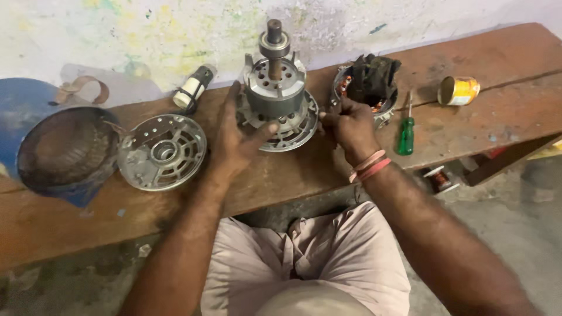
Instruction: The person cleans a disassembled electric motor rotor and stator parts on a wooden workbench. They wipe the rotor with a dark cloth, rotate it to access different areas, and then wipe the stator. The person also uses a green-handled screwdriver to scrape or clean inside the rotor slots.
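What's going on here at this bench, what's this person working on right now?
A person sits at a wooden bench with both hands on a motor assembly standing shaft-up. The left hand grips its side and base; the right hand pinches the rim of its lower plate. A loose metal end cover lies to the left, and a green-handled screwdriver and a wound stator lie to the right.

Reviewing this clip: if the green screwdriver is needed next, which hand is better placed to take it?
Right, probably. The right hand rests at the motor's right edge, on the same side as the green screwdriver lying on the wooden bench. The left hand grips the motor's left side and would have to cross over.
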